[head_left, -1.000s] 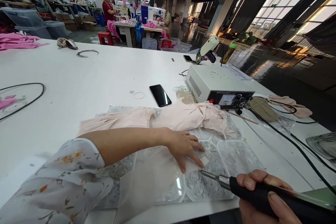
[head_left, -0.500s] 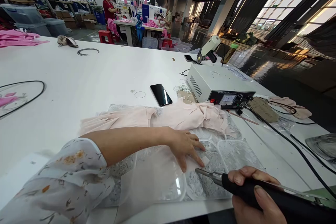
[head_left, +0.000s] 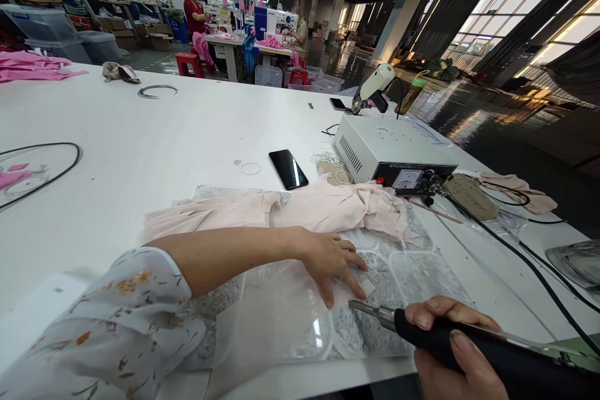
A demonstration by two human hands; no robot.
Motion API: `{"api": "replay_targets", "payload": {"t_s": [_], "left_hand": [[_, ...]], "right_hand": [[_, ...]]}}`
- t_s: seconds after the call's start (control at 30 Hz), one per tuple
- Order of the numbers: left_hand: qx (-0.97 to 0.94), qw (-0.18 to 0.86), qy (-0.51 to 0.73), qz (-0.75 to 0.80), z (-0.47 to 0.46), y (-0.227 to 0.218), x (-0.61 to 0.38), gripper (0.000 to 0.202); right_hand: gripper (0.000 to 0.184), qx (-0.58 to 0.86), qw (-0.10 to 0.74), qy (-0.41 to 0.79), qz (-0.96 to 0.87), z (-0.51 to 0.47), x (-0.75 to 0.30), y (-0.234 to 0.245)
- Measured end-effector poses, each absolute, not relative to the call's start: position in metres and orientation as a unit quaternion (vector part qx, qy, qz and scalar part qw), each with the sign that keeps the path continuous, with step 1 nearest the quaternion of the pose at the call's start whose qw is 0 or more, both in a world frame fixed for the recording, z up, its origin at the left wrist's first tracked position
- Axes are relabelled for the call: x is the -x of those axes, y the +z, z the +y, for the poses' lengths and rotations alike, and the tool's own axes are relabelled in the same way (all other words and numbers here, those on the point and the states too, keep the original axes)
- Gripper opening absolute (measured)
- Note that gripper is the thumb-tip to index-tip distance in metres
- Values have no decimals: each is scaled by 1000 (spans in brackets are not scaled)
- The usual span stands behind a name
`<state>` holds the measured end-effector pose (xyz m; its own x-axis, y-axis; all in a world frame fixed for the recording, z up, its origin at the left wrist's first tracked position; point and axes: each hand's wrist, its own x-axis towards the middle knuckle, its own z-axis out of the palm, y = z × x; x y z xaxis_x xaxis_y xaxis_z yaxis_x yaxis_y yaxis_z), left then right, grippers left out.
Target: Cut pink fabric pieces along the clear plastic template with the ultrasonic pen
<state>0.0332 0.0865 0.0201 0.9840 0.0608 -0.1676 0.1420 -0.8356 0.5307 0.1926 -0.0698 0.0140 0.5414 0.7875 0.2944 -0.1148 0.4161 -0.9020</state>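
My left hand (head_left: 332, 265) lies with fingers spread on a thin, sheer pale cloth (head_left: 276, 312), its fingertips close to a small pale corner of fabric. My right hand (head_left: 462, 356) is closed around the thick handle of a black-handled tool (head_left: 435, 342) with a slim metal tip. That tip points left and sits just beside the fingers of my left hand, at the fabric's edge. Whether it touches the fabric, I cannot tell. Underneath is a grey speckled mat (head_left: 424, 275) with rounded clear panels. Pale pink fabric pieces (head_left: 323, 207) lie across its far side.
A grey box with a meter (head_left: 394, 150) stands at the right, black cables (head_left: 510, 247) running from it. A phone (head_left: 287, 169) lies beyond the fabric. Pink cloth (head_left: 32, 67) rests far left on the white table (head_left: 187, 137). People sit at sewing machines behind.
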Motion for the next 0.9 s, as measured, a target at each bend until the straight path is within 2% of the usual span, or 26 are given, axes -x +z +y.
{"api": "replay_targets", "payload": {"t_s": [0.17, 0.53, 0.9], "left_hand": [[-952, 292, -70, 56, 87, 18, -33, 48], [-957, 277, -69, 47, 87, 18, -32, 50], [-960, 261, -89, 38, 87, 19, -33, 53]], "right_hand": [[12, 454, 727, 301, -417, -73, -199, 9], [8, 422, 758, 312, -388, -73, -187, 19], [5, 419, 734, 317, -431, -72, -185, 16]]}}
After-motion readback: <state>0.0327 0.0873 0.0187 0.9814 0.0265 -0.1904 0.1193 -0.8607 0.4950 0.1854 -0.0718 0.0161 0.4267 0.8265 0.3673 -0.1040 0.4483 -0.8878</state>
